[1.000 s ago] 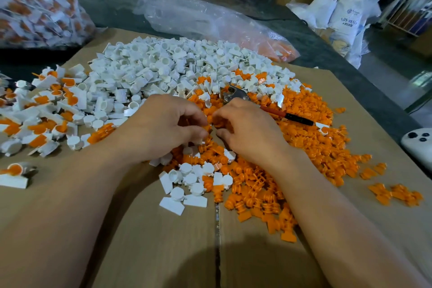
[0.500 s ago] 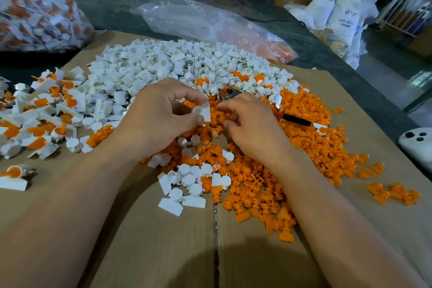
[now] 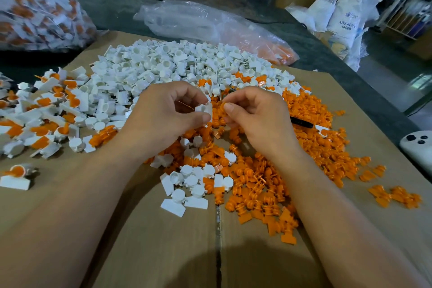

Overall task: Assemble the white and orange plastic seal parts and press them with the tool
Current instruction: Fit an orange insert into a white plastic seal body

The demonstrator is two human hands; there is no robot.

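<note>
- The left hand (image 3: 163, 114) holds a white seal part (image 3: 205, 109), thumb and fingers clamped on it, above the mixed pile
- The right hand (image 3: 254, 119) pinches a small orange part (image 3: 223, 105) with its fingers closed on it, just beside the white one
- I think it is best to turn the white part's opening toward the orange piece, line them up straight, then push evenly
- The tool (image 3: 301, 122) lies on the orange pile, near the right hand, ready for pressing
</note>
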